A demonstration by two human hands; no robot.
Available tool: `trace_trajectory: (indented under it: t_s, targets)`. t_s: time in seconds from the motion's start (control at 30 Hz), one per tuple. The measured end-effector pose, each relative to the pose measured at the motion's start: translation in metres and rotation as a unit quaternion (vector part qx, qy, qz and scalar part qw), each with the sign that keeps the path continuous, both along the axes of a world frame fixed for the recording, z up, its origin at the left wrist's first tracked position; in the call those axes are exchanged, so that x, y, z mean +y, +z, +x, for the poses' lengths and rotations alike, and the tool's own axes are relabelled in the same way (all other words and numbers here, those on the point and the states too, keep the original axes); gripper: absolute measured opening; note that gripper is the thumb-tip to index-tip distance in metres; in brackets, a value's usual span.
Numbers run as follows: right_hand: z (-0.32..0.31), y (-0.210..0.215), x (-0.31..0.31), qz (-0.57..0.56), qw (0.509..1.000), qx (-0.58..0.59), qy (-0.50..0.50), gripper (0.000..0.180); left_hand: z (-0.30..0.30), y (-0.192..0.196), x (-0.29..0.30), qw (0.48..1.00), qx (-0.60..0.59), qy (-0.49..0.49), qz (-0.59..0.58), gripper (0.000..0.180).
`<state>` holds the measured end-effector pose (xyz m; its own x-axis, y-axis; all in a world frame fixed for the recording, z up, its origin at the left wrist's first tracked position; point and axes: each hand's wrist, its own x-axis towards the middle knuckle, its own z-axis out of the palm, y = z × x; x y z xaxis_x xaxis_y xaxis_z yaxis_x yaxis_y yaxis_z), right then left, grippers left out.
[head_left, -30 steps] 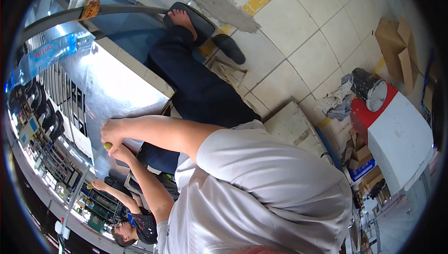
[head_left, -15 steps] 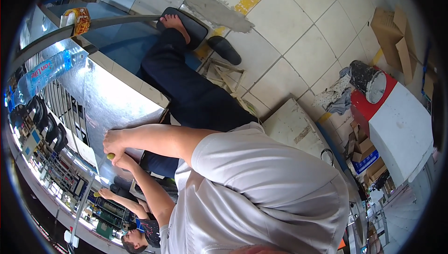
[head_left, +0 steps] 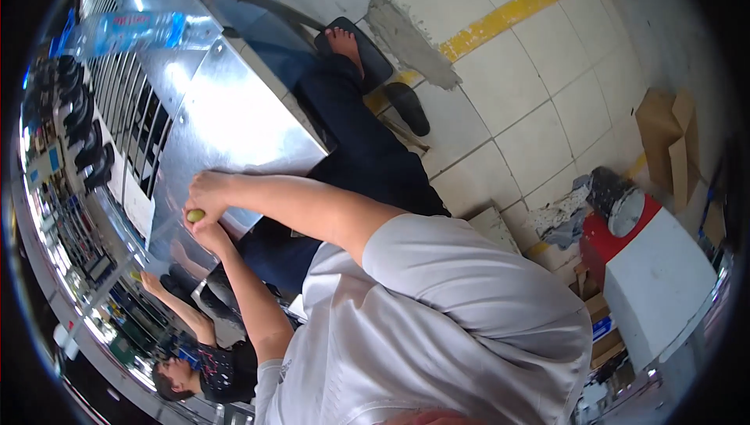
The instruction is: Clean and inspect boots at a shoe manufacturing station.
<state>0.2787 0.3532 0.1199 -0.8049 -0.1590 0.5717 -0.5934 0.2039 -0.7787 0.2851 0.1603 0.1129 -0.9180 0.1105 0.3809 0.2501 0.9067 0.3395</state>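
My right hand [head_left: 209,189] and my left hand [head_left: 206,231] meet over the near edge of a shiny metal counter [head_left: 226,120]. Together they pinch a small round yellow-green object [head_left: 195,215]. The right forearm reaches in from the grey-white shirt sleeve. The left forearm rises from below to meet it. Most of the object is hidden by my fingers. My legs in dark trousers [head_left: 359,144] stretch away under the counter, with one bare foot [head_left: 344,38] resting on a black sandal.
A clear plastic water bottle [head_left: 125,30] lies on the counter's far part beside a wire rack [head_left: 129,112]. A loose black sandal [head_left: 410,108] sits on the tiled floor. Cardboard [head_left: 672,144], a red stool [head_left: 617,241] and a white box [head_left: 660,284] stand right. Another person in a dark shirt [head_left: 219,366] shows lower left.
Both hands stay closed together on the small yellow-green object. The view has swung, so the counter and my foot sit higher and larger in the picture.
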Motion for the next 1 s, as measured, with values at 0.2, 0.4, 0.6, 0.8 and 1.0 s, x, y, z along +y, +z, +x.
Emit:
trace_trajectory:
  t_s: [0.2,0.4,0.6,0.8,1.0]
  targets:
    - [-0.001,-0.027,0.028,-0.004,0.999,-0.036,0.025,0.051,0.016,-0.011,0.055,0.97,-0.088,0.006,0.224,0.051]
    - [0.001,-0.024,0.04,-0.009,0.99,-0.138,0.042,0.063,0.011,-0.015,0.052,0.996,0.05,0.013,0.072,0.035]
    - [-0.003,-0.001,0.06,-0.075,0.968,-0.214,0.105,0.042,0.015,-0.017,0.063,0.997,0.074,-0.009,-0.009,0.037]
    - [0.001,0.016,0.068,-0.044,0.975,-0.211,0.05,0.036,0.011,0.035,0.025,0.977,-0.105,-0.174,0.071,0.051]
    - [0.001,0.008,0.068,0.293,0.944,0.127,0.078,0.057,0.01,0.036,0.039,0.988,-0.132,-0.064,-0.049,0.052]
